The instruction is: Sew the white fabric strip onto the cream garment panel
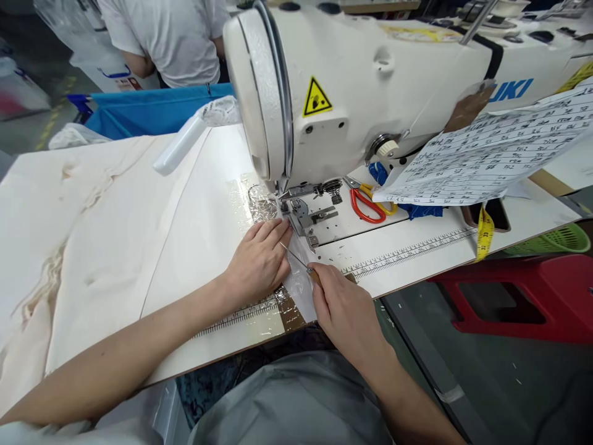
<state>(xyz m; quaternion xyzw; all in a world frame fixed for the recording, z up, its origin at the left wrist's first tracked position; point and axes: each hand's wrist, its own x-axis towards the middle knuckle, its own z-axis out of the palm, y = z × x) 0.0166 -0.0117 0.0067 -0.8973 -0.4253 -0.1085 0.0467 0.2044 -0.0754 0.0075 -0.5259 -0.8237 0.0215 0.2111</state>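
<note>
A thin white fabric strip runs from the table's front edge up to the presser foot of a white sewing machine. My left hand lies just left of the foot, its fingers bunched together and pressing the strip down; their tips are partly hidden. In my right hand is an awl with a wooden handle and a thin metal shaft. The awl's point reaches the strip beside my left fingertips. My right fingers are closed around its handle.
Red-handled scissors lie behind the needle area. A written paper sheet hangs at the right, above a yellow tape measure. Cream fabric covers the table's left. A red stool stands right; another person is beyond.
</note>
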